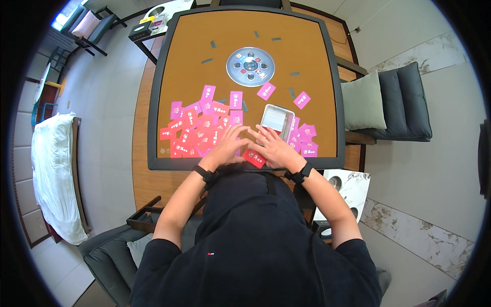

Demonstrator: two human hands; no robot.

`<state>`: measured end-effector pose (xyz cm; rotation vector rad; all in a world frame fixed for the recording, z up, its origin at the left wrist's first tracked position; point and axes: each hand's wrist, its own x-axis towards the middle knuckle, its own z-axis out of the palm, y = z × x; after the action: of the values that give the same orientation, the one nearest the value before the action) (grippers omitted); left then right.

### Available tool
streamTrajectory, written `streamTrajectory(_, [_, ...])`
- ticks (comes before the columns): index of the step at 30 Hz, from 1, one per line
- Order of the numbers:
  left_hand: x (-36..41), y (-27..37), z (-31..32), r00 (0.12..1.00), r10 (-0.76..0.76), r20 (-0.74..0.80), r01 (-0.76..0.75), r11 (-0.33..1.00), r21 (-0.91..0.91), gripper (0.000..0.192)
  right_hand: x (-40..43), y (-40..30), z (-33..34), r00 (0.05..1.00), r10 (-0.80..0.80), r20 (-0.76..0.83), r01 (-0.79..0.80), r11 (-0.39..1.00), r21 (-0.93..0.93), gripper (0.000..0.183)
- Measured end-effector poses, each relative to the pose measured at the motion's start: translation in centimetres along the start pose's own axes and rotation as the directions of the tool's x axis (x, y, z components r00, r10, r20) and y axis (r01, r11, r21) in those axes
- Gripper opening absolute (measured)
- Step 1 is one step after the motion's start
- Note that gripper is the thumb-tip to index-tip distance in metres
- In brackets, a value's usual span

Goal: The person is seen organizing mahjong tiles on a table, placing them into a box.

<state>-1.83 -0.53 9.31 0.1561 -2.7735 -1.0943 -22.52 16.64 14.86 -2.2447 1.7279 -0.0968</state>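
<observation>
My left hand [229,146] and my right hand [275,147] meet at the table's near edge, fingers spread and fingertips close together. Between the palms lies a red card [254,158] with white printing, partly covered by my right hand; whether it is one card or a stack I cannot tell. Just beyond my right fingers stands a clear plastic box [275,118], with something red inside its near end. Overlapping red cards [188,136] spread out left of my left hand. Pink cards [307,132] lie beside the box on the right.
The brown-topped table [191,73] has a raised dark rim [154,96] and a round centre console [250,66]. More pink cards [266,91] and small dark strips [294,73] lie about the top. A cushioned chair [402,103] stands right, a marble-topped side table [355,180] near right.
</observation>
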Motion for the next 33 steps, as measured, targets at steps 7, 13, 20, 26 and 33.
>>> streamTrajectory(7, [0.9, 1.4, 1.8, 0.985, -0.086, -0.147, 0.093, 0.995, 0.037, 0.072, -3.7, 1.2, 1.3, 0.963, 0.239, -0.129, -0.207, 0.954, 0.218, 0.088])
streamTrajectory(13, [2.1, 3.0, 3.2, 0.964, -0.087, -0.252, 0.088, 0.996, -0.009, 0.073, -6.4, 1.8, 3.0, 0.889, 0.332, -0.315, -0.288, 0.941, 0.181, 0.081])
streamTrajectory(20, [3.2, 4.0, 4.4, 0.96, -0.129, -0.249, 0.126, 0.992, -0.027, 0.072, -7.1, 3.9, 3.7, 0.871, 0.254, -0.422, -0.21, 0.966, 0.148, 0.066])
streamTrajectory(26, [4.4, 2.5, 6.2, 0.95, -0.26, -0.174, 0.238, 0.961, -0.138, 0.038, -7.8, 5.9, 4.3, 0.847, 0.149, -0.51, -0.172, 0.985, 0.003, 0.062])
streamTrajectory(33, [7.4, 2.4, 5.5, 0.969, -0.17, -0.177, 0.182, 0.981, 0.059, 0.016, -8.7, 7.5, 4.4, 0.825, 0.184, -0.534, -0.162, 0.983, 0.089, 0.052])
